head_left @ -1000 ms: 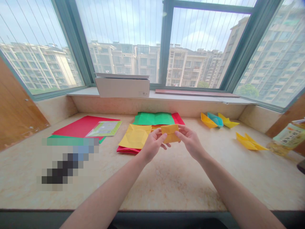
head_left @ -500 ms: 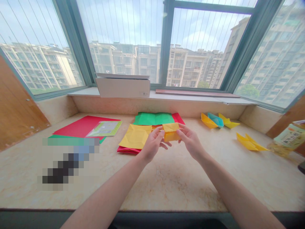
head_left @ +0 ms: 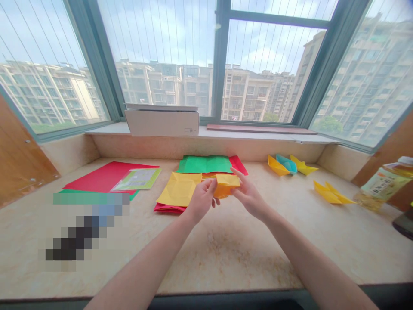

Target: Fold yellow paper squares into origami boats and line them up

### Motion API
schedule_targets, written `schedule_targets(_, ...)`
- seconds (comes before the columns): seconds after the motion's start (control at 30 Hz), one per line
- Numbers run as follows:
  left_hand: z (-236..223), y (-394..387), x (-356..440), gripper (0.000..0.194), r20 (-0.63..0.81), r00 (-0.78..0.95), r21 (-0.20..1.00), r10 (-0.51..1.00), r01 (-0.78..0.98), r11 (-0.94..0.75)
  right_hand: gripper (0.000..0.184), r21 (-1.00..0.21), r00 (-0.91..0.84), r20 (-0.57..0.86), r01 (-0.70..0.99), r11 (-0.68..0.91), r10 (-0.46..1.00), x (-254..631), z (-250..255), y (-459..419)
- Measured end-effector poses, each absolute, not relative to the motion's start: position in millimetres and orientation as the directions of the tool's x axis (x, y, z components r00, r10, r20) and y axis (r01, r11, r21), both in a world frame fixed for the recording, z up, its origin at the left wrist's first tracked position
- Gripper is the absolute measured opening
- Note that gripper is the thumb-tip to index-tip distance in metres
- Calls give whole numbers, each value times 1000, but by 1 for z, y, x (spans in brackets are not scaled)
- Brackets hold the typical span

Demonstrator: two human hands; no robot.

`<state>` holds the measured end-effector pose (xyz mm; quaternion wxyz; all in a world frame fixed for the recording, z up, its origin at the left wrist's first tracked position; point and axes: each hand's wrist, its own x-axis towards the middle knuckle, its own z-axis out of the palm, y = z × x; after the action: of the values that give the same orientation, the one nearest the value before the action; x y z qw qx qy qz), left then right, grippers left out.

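Note:
A small folded piece of yellow paper (head_left: pixel 226 185) is held up between my hands above the countertop. My left hand (head_left: pixel 202 199) pinches its left edge, thumb on the near face. At the right edge, my right hand (head_left: pixel 248 189) grips it between thumb and fingers, the index finger raised toward the top corner. Just left of my left hand lies a creased yellow sheet (head_left: pixel 179 187) on top of red sheets (head_left: pixel 169 209). Behind the held paper are a creased green sheet (head_left: pixel 204 164) and a red sheet (head_left: pixel 238 164).
Folded paper boats, orange (head_left: pixel 277 166), blue (head_left: pixel 286 164) and yellow (head_left: pixel 303 165), sit back right, with another yellow one (head_left: pixel 332 193) nearer. An oil bottle (head_left: pixel 383 185) stands far right. Left are red paper (head_left: pixel 106 176), a clear packet (head_left: pixel 137 178) and a blurred-out object (head_left: pixel 80 232).
The folded yellow paper has tilted, and its top flap now looks flatter. My right index finger has lifted along its corner. The whole view has shifted slightly.

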<state>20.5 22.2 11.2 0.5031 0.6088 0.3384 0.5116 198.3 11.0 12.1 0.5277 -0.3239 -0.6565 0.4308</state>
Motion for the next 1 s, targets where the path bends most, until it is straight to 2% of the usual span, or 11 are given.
schedule_targets(0.1,10,24,19,51,323,254,946,912,-44,-322,52,-860,-194,485,68,505,852,199,11,14)
schedule_targets(0.2,13,23,19,47,317,261,948,912,-97,-302,27,-767,-205,581,186,614,788,201,13,16)
schedule_targets(0.27,14,23,20,46,294,236,953,926,-145,-265,23,-715,-232,624,216,665,746,202,15,16)
schedule_targets(0.33,11,24,19,47,275,137,957,952,-139,-256,24,-676,-242,650,249,694,720,203,16,15)
schedule_targets(0.43,6,27,17,42,238,-31,971,971,-13,-239,30,-580,-277,694,332,744,664,205,11,16)
schedule_targets(0.53,4,27,16,38,180,23,982,983,57,-181,41,-433,-371,722,417,800,584,209,5,17)
schedule_targets(0.6,7,24,18,38,139,110,990,984,-14,-138,49,-343,-438,717,455,822,542,211,3,17)
schedule_targets(0.73,17,18,24,47,122,262,926,957,-378,-14,60,-212,-483,735,504,837,477,210,6,15)
schedule_targets(0.83,20,15,25,43,187,312,884,931,-468,-21,61,-184,-459,757,532,826,464,208,7,13)
schedule_targets(0.9,20,15,25,39,205,272,896,940,-439,-68,61,-206,-435,764,537,818,477,207,7,12)
schedule_targets(1.0,18,16,24,47,188,200,918,962,-385,-99,56,-284,-352,786,524,803,508,207,7,11)
